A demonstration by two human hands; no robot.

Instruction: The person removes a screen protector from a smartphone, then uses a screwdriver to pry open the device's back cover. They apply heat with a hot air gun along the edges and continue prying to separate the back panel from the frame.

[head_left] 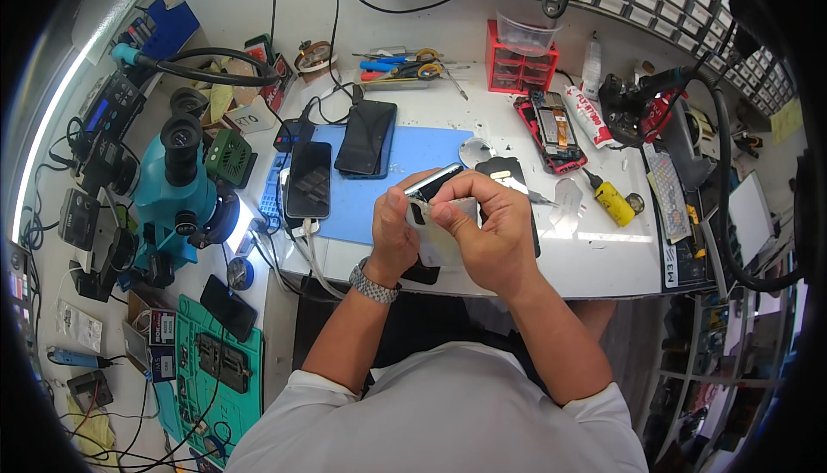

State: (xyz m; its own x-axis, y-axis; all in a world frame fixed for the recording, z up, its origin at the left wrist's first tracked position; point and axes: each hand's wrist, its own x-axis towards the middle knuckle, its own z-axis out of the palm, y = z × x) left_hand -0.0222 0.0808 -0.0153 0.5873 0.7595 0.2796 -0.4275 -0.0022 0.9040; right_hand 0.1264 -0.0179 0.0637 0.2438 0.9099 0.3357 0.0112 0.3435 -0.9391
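Both my hands hold a smartphone (441, 247) with a pale back, tilted over the front of the bench. My left hand (394, 236) grips its left side, the thumb up by the dark camera area. On the other side my right hand (498, 230) is closed, with thumb and fingers pinched at the phone's upper edge. A silver rim and a dark strip show along that top edge. Whether the pale back is a cover coming away, I cannot tell. My fingers hide much of the phone. Behind it lie a blue mat (422, 147) and another dark phone (366, 139).
A cabled phone (308, 182) lies left, beside a teal microscope (177, 184). An opened red phone (551, 133), a yellow bottle (613, 204) and a keyboard (668, 193) are right. Pliers and screwdrivers (401, 66) lie at the back near a red drawer box (521, 59).
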